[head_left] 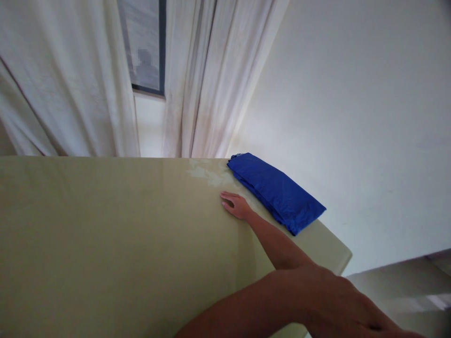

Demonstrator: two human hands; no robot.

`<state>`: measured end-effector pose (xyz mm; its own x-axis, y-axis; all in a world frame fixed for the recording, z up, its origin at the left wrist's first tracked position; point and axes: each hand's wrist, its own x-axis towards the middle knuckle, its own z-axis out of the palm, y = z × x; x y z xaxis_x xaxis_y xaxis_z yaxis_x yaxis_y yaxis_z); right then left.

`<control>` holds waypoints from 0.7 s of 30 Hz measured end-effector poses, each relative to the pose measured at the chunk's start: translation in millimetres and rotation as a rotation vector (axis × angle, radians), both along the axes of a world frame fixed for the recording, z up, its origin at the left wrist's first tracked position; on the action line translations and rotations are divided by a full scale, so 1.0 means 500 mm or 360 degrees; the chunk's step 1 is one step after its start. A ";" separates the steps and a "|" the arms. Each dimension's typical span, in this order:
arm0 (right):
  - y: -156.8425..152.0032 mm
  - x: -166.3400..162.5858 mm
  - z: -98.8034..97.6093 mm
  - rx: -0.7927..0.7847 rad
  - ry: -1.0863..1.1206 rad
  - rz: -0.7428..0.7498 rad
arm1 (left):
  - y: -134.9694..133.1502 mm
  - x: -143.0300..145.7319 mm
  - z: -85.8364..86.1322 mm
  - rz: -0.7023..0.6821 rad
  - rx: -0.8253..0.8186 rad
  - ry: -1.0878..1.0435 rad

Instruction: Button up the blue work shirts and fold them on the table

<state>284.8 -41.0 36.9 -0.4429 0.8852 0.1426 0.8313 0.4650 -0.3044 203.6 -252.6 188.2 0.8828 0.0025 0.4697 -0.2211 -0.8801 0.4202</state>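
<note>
My right hand (237,206) rests on the pale yellow-green tabletop (116,234), its thumb and fingers apart with a gap between them and nothing held. Just beyond it, along the table's right edge, lies a folded blue cloth (276,190), slightly shiny and creased; the hand does not touch it. Close to the camera, my left hand (345,300) reaches across from the lower left and overlaps the upper part of my right arm in the picture. Its back shows, while its fingers run out at the bottom right, mostly cut off or hidden.
Whitish smears (207,173) mark the tabletop near the blue cloth. Behind the table hang long pale curtains (218,70), parted at a dark-framed window (162,47). A white wall (352,117) stands to the right, with floor (401,284) below. The table's right corner (348,256) is rounded.
</note>
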 end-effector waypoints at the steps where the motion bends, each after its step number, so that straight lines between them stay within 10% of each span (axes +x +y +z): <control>1: 0.000 0.000 0.000 -0.0008 -0.0002 -0.0006 | 0.015 -0.001 0.006 -0.0057 -0.0064 0.0070; 10: -0.004 -0.006 0.004 0.0036 0.0066 -0.0018 | 0.014 0.023 -0.006 0.0020 -0.0126 0.0106; 15: 0.005 -0.001 -0.012 0.0057 0.0093 -0.0035 | -0.015 0.014 -0.108 0.0137 -0.0216 -0.0408; 21: 0.009 -0.003 -0.021 0.0130 0.0138 0.0015 | -0.069 -0.033 -0.260 0.0824 -0.0275 -0.0657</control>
<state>283.1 -36.3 26.6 -0.4343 0.8648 0.2520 0.7988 0.4990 -0.3360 187.1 -287.1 58.4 0.4960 0.4815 0.7226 0.0378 -0.8434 0.5360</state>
